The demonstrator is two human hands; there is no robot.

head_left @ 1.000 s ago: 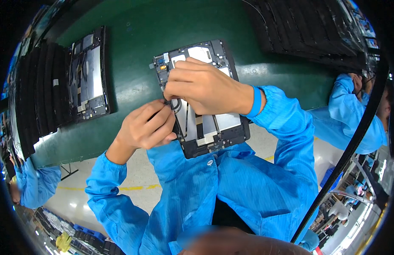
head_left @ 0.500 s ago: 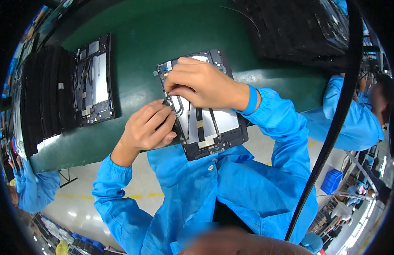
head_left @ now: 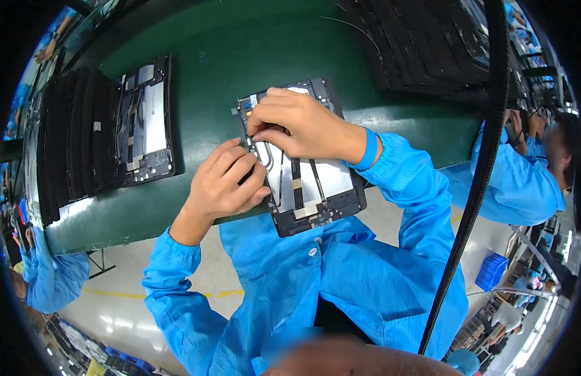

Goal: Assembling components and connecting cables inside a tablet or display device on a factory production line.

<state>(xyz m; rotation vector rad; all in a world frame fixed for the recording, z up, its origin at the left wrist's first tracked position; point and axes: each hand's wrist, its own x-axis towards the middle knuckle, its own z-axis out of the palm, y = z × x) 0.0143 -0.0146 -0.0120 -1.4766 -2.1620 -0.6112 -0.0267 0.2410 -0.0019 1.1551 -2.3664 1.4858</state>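
Note:
An opened tablet (head_left: pixel 340 185) lies on the green table in front of me, its black frame, silver panels and dark cables exposed. Over its upper left part, my right hand (head_left: pixel 303 125) has thumb and forefinger pinched together near the left edge, where thin curved black cables run. Whatever sits between those fingertips is hidden. My left hand (head_left: pixel 224 178) is at the tablet's left edge, fingers loosely bent and thumb apart from them, with nothing visible in it. A blue band circles my right wrist.
On the left stands a row of black tablet units (head_left: pixel 74 138), with an opened tablet (head_left: pixel 154 119) leaning at its right end. More stacked black units (head_left: pixel 422 47) fill the far right. A black cord (head_left: pixel 469 207) hangs across the right side. Other people in blue (head_left: pixel 516 182) work nearby.
My left hand has shifted slightly right, and its fingers have loosened and spread from the tablet's edge. The right hand keeps its pinch in nearly the same spot.

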